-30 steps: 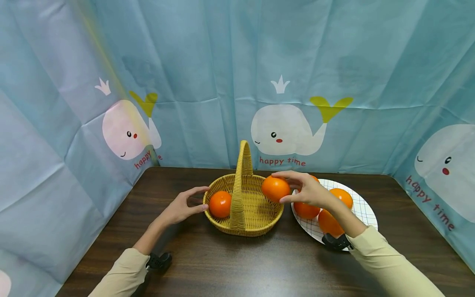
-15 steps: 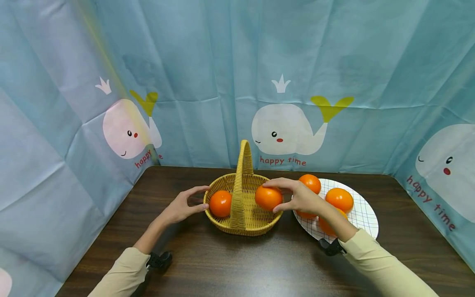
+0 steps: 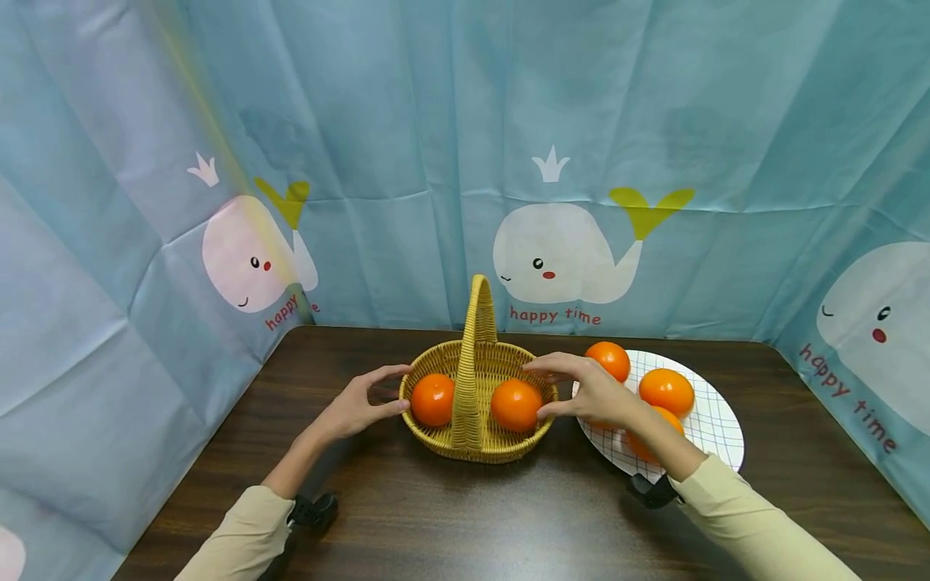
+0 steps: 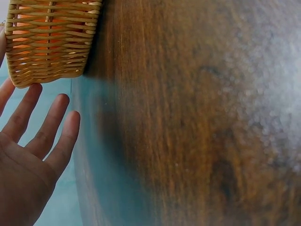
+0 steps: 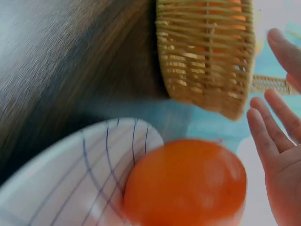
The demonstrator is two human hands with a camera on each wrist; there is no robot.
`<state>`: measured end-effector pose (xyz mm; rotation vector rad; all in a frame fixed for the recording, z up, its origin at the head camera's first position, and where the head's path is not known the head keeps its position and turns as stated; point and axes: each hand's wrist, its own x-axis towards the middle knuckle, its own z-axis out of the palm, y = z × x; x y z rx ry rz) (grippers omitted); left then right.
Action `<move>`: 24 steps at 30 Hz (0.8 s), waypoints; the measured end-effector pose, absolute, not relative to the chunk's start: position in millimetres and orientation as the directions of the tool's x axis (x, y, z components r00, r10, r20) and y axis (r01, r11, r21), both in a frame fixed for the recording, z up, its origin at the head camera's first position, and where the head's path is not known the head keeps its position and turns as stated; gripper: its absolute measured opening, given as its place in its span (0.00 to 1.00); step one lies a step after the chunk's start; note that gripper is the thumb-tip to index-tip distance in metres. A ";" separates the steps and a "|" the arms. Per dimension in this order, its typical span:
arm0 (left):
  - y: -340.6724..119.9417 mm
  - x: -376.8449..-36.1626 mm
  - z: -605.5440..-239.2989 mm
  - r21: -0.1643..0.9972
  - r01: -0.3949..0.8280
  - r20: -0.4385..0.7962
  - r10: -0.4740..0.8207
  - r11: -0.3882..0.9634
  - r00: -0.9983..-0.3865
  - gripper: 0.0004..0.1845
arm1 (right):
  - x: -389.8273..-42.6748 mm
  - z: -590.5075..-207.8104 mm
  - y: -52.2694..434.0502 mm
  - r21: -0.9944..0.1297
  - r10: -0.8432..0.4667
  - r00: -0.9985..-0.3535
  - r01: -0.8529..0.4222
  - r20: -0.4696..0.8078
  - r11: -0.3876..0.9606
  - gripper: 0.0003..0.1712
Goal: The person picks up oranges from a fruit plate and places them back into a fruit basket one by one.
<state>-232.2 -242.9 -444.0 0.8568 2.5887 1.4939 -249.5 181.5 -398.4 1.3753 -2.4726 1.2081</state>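
Observation:
A yellow wicker basket [image 3: 501, 452] with a tall arched handle stands mid-table. Inside it, one smooth round orange fruit [image 3: 433, 400] lies left of the handle and another orange fruit [image 3: 517, 405] lies right of it. My left hand [image 3: 358, 406] is at the basket's left rim, thumb and forefinger spread against it; the left wrist view shows the other fingers [image 4: 49, 127] extended. Over the right rim, my right hand [image 3: 599, 394] has thumb and fingers parted beside the right-hand fruit. The right wrist view shows that hand [image 5: 282, 141] with nothing in its grasp.
Right of the basket is a white plate [image 3: 719, 420] with a blue grid, holding several orange fruits [image 3: 667, 391], partly hidden by my right forearm. The dark wooden table [image 3: 465, 524] ends at a blue whale-print curtain [image 3: 392, 242] behind.
My right hand has carried an orange fruit left and down into the basket's right side, let go of it and drawn back slightly. The left hand has stayed at the rim.

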 end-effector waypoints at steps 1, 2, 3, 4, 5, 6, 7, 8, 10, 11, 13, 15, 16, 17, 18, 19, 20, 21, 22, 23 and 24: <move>-242.7 -232.4 -444.2 0.810 0.443 0.237 0.475 0.385 -0.847 0.31 | -248.9 -398.1 184.9 -0.611 -0.685 -0.602 -0.739 0.410 0.284 0.35; -242.4 -232.6 -444.4 0.810 0.443 0.237 0.476 0.385 -0.847 0.31 | -248.2 -397.5 188.9 -0.624 -0.677 -0.607 -0.732 0.415 0.274 0.34; -242.3 -232.8 -444.5 0.810 0.442 0.236 0.476 0.385 -0.847 0.31 | -248.0 -396.9 193.1 -0.635 -0.671 -0.612 -0.725 0.418 0.266 0.32; -242.4 -232.8 -444.5 0.811 0.441 0.236 0.476 0.383 -0.847 0.31 | -247.8 -396.5 197.9 -0.641 -0.657 -0.622 -0.720 0.425 0.267 0.30; -242.5 -232.9 -444.5 0.811 0.438 0.233 0.474 0.387 -0.849 0.31 | -247.6 -395.8 202.8 -0.653 -0.643 -0.633 -0.711 0.431 0.261 0.28; -242.7 -233.0 -444.5 0.812 0.437 0.232 0.472 0.387 -0.850 0.31 | -247.5 -395.0 208.2 -0.660 -0.627 -0.645 -0.704 0.437 0.264 0.26; -242.9 -233.2 -444.6 0.812 0.435 0.231 0.471 0.389 -0.852 0.31 | -247.2 -393.9 213.6 -0.666 -0.612 -0.655 -0.698 0.444 0.264 0.24; -243.1 -233.3 -444.7 0.812 0.433 0.229 0.470 0.391 -0.853 0.31 | -246.9 -392.6 219.0 -0.674 -0.596 -0.664 -0.692 0.451 0.261 0.23; -243.7 -233.4 -444.7 0.813 0.428 0.224 0.466 0.395 -0.856 0.31 | -245.4 -389.1 229.7 -0.679 -0.568 -0.680 -0.684 0.463 0.266 0.21; -243.9 -233.6 -445.0 0.814 0.426 0.223 0.465 0.395 -0.857 0.31 | -244.4 -386.8 234.8 -0.683 -0.558 -0.688 -0.679 0.464 0.269 0.21; -244.6 -233.9 -445.4 0.815 0.426 0.224 0.464 0.393 -0.857 0.31 | -241.9 -381.9 245.0 -0.683 -0.538 -0.705 -0.670 0.463 0.291 0.21; -244.6 -234.1 -445.5 0.815 0.428 0.228 0.463 0.390 -0.856 0.31 | -239.9 -377.8 255.6 -0.670 -0.517 -0.721 -0.665 0.461 0.330 0.21; -244.7 -234.3 -445.6 0.815 0.431 0.231 0.464 0.387 -0.855 0.31 | -239.0 -376.3 260.8 -0.667 -0.508 -0.731 -0.658 0.456 0.349 0.22; -244.6 -234.4 -445.6 0.815 0.433 0.234 0.465 0.386 -0.854 0.31 | -238.1 -374.7 265.8 -0.666 -0.498 -0.740 -0.651 0.452 0.364 0.22; -244.4 -234.4 -445.5 0.814 0.433 0.234 0.464 0.386 -0.854 0.31 | -237.6 -374.0 270.6 -0.661 -0.495 -0.745 -0.648 0.446 0.379 0.22; -244.4 -234.5 -445.5 0.814 0.432 0.233 0.463 0.388 -0.855 0.31 | -237.3 -373.5 275.5 -0.654 -0.490 -0.749 -0.646 0.445 0.394 0.22; -244.2 -234.5 -445.3 0.814 0.431 0.231 0.464 0.389 -0.855 0.31 | -237.1 -373.4 280.3 -0.650 -0.485 -0.754 -0.643 0.443 0.405 0.22; -244.0 -234.5 -445.1 0.814 0.430 0.229 0.465 0.390 -0.855 0.31 | -237.0 -373.4 285.0 -0.646 -0.481 -0.757 -0.640 0.442 0.415 0.22; -243.9 -234.5 -444.9 0.814 0.428 0.226 0.464 0.394 -0.856 0.31 | -236.2 -373.0 289.1 -0.647 -0.474 -0.763 -0.635 0.439 0.422 0.22; -243.6 -234.6 -444.7 0.814 0.426 0.224 0.464 0.395 -0.857 0.31 | -235.7 -372.7 293.2 -0.647 -0.468 -0.767 -0.632 0.439 0.428 0.22; -243.4 -234.7 -444.4 0.814 0.425 0.222 0.464 0.396 -0.858 0.31 | -235.3 -372.7 297.1 -0.645 -0.461 -0.772 -0.627 0.439 0.437 0.22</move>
